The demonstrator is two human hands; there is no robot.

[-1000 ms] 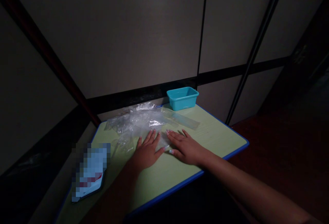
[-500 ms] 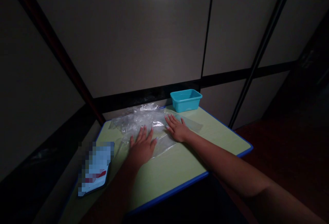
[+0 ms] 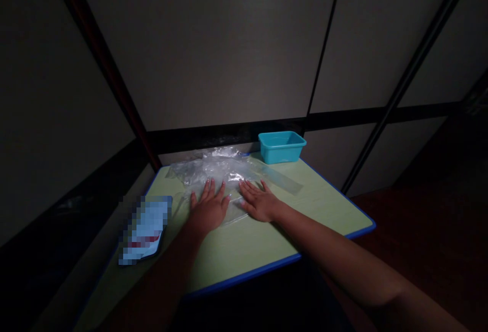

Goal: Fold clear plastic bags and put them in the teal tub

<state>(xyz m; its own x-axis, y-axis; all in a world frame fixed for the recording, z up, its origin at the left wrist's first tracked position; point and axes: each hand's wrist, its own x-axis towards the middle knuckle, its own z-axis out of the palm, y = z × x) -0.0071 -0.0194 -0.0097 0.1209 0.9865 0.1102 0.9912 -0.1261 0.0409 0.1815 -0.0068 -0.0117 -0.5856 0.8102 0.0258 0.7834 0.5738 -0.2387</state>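
A crumpled clear plastic sheet or bag (image 3: 217,166) lies spread over the far part of the table (image 3: 244,255); which of the two it is I cannot tell. My left hand (image 3: 209,209) rests palm down on its near edge, fingers spread. Beside it, my right hand (image 3: 258,202) lies flat on the plastic with its fingers stretched forward. Neither hand grips anything. The plastic is bunched up toward the back and lies flatter under and to the right of my hands.
At the back right corner of the table stands a turquoise plastic basket (image 3: 282,154). A phone-like device with a blurred screen (image 3: 148,228) lies near the left edge. Dark-striped cabinet panels (image 3: 229,67) rise right behind the table.
My right hand has slid a little toward me and left across the plastic. My left hand stays flat on it. The whole view has shifted slightly.
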